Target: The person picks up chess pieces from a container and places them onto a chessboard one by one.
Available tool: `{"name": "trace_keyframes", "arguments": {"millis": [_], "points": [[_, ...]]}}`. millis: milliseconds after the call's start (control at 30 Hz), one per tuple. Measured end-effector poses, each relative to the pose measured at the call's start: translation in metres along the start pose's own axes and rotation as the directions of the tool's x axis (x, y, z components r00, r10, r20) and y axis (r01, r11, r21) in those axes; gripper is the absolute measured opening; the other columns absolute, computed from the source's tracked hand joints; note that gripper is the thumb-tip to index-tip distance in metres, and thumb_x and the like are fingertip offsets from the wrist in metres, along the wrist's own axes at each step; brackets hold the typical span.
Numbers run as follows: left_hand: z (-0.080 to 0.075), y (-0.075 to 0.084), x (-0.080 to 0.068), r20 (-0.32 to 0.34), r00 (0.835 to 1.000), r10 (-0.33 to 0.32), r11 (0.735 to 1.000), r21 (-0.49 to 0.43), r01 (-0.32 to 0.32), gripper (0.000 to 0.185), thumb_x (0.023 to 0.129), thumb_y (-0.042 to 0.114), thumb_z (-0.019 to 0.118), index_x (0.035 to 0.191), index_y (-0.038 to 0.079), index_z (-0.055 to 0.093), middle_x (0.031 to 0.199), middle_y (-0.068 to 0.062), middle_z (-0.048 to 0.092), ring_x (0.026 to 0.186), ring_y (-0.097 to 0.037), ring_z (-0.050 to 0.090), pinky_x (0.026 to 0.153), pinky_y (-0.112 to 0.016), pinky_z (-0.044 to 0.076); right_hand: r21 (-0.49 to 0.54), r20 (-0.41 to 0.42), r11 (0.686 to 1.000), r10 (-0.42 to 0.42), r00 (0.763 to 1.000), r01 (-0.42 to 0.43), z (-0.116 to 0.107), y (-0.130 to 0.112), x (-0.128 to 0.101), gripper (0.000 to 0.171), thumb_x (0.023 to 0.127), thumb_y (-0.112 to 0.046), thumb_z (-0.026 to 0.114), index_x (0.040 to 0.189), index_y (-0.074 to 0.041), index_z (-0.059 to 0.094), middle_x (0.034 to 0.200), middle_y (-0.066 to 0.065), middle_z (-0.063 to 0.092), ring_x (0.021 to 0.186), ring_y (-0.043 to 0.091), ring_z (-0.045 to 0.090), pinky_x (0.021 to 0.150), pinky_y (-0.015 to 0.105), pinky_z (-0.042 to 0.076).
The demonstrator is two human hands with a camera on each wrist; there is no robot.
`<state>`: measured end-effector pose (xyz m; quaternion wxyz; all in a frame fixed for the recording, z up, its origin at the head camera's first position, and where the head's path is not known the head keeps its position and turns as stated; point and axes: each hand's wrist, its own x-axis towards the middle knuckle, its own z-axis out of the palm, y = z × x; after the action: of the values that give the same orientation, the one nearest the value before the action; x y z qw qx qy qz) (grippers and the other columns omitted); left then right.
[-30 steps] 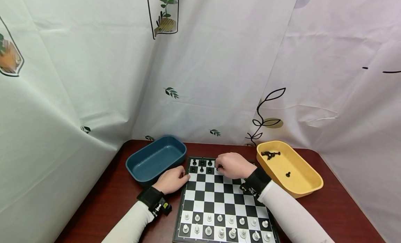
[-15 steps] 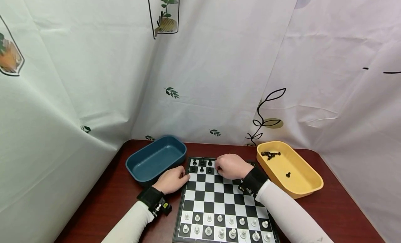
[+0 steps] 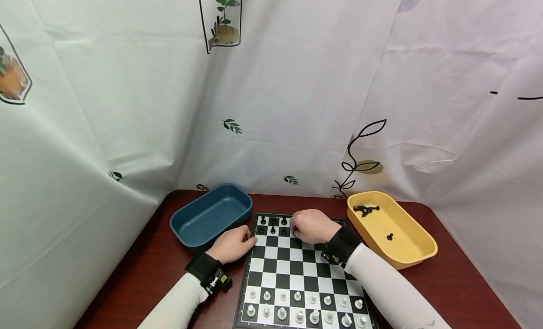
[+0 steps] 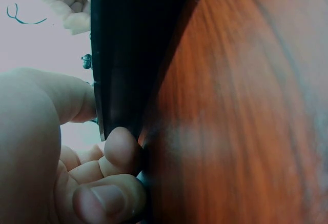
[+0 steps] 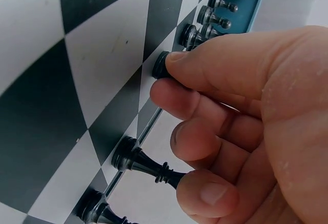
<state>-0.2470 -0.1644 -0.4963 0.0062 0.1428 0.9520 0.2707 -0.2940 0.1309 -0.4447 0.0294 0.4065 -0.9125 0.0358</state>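
Observation:
My right hand pinches a black chess piece between thumb and index finger. Its base is at the surface of the chessboard; the fingers cover its upper part. Left of it stand several black chess pieces in two rows at the far left corner. Two taller black pieces, one of them near the curled fingers, show in the right wrist view. My left hand grips the board's left edge, thumb over the top and fingertips against the side. White chess pieces fill the two near rows.
A blue bin stands beyond the left hand at the board's far left. To the right, a yellow bin holds several black pieces and a lone black piece. A patterned cloth hangs behind the brown table.
The right hand has shifted slightly left and toward the near side, keeping its pinch on the black chess piece. My left hand holds its place on the board edge.

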Motion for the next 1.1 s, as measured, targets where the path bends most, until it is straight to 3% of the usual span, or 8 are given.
{"name": "trace_keyframes", "arguments": {"millis": [433, 700, 1100], "points": [[-0.001, 0.003, -0.001, 0.004, 1.0, -0.005, 1.0, 0.003, 0.005, 0.032, 0.108, 0.04, 0.069, 0.084, 0.022, 0.06, 0.069, 0.006, 0.054, 0.061, -0.012, 0.05, 0.061, -0.034, 0.041, 0.011, 0.001, 1.0, 0.005, 1.0, -0.005, -0.002, -0.002, -0.003, 0.012, 0.095, -0.005, 0.079, 0.092, -0.017, 0.08, 0.089, -0.006, 0.071, 0.077, 0.01, 0.065, 0.074, 0.035, 0.059], [-0.001, 0.003, -0.001, 0.003, 1.0, -0.008, 1.0, 0.009, 0.008, 0.032, 0.108, 0.039, 0.069, 0.084, 0.022, 0.06, 0.07, 0.006, 0.054, 0.062, -0.012, 0.05, 0.062, -0.034, 0.041, -0.001, 0.015, 0.999, 0.034, 0.999, -0.034, -0.01, -0.004, -0.011, 0.015, 0.096, -0.009, 0.081, 0.11, -0.013, 0.083, 0.104, 0.0, 0.078, 0.089, 0.015, 0.072, 0.082, 0.039, 0.062], [0.001, 0.0, 0.001, 0.0, 1.0, -0.016, 1.0, 0.003, 0.016, 0.032, 0.108, 0.041, 0.069, 0.083, 0.022, 0.06, 0.069, 0.006, 0.055, 0.061, -0.013, 0.051, 0.061, -0.035, 0.041, 0.039, -0.115, 0.994, 0.106, 0.988, -0.102, -0.031, 0.011, -0.038, 0.02, 0.1, -0.014, 0.082, 0.119, -0.009, 0.082, 0.11, 0.002, 0.077, 0.094, 0.017, 0.073, 0.083, 0.041, 0.061]]}}
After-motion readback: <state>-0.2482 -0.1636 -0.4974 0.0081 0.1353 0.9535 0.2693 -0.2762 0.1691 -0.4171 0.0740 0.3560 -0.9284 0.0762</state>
